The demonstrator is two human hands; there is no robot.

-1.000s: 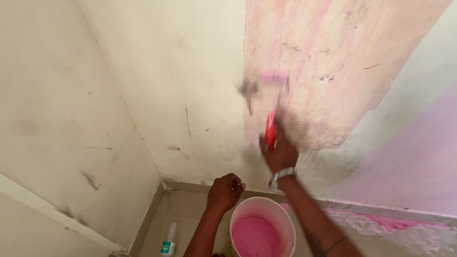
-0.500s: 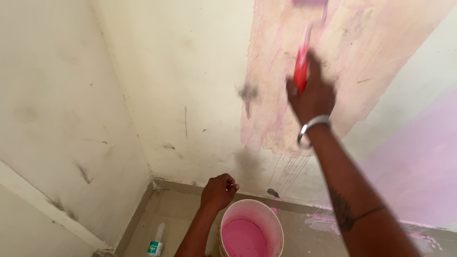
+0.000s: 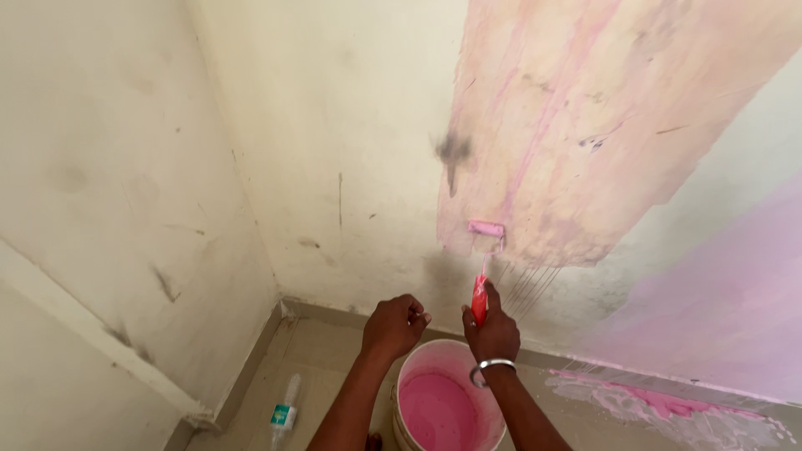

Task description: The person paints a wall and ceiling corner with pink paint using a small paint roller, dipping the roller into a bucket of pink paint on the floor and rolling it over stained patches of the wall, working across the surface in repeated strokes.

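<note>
Gripping the red plastic handle of a small paint roller (image 3: pixel 482 267), the right hand (image 3: pixel 493 330), a silver metal bangle (image 3: pixel 489 369) on its wrist, presses the roller's short pink-soaked sleeve against the cream plaster wall (image 3: pixel 351 125) at the lower edge of a patchy pale-pink painted band (image 3: pixel 585 125). The left hand (image 3: pixel 394 324) hangs just beside it, curled into a loose fist with nothing visibly in it. Below both stands a round white plastic bucket (image 3: pixel 451 397) of bright pink paint on the floor, with a clear plastic bottle (image 3: pixel 284 409) lying near the corner and pink spills (image 3: pixel 660 405) along the skirting.
</note>
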